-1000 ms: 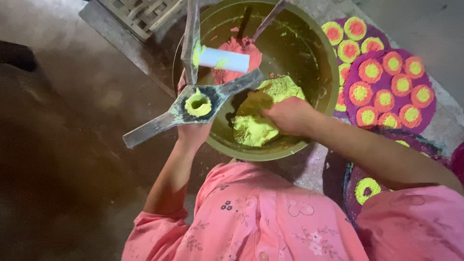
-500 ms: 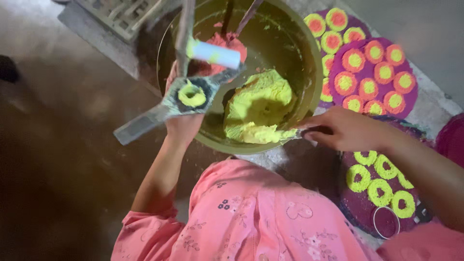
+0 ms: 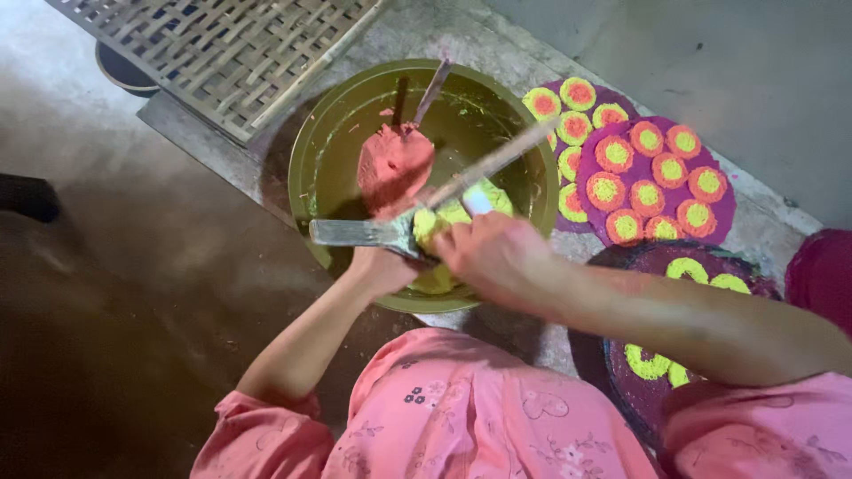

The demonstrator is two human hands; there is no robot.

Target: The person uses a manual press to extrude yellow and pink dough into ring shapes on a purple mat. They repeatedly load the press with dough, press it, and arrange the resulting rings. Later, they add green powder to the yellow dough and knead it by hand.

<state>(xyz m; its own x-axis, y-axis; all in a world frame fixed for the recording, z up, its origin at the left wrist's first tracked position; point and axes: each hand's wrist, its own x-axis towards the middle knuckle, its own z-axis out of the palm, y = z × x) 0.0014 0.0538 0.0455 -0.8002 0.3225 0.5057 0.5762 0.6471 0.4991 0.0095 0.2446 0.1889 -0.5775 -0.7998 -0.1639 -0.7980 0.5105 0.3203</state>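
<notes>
My left hand (image 3: 380,269) grips a metal hand press (image 3: 355,232) from below and holds it over the near side of an olive-green bowl (image 3: 312,160). The press's long lever (image 3: 497,158) stands up toward the right. My right hand (image 3: 495,255) lies curled over the press's cup, with yellow dough (image 3: 437,220) showing just beside it. What its fingers hold is hidden. A lump of red dough (image 3: 395,164) sits in the bowl with two sticks (image 3: 432,89) standing in it.
Purple mats (image 3: 723,208) to the right carry several yellow and orange ring-shaped pieces (image 3: 648,197). A nearer dark mat (image 3: 621,266) bears yellow-green rings (image 3: 646,364). A woven bamboo tray (image 3: 222,44) lies beyond the bowl. A dark object (image 3: 27,195) sits at the left.
My right hand left the yellow dough in the bowl, swung out to the right, then came back onto the press. The press has turned and its lever has tilted over.
</notes>
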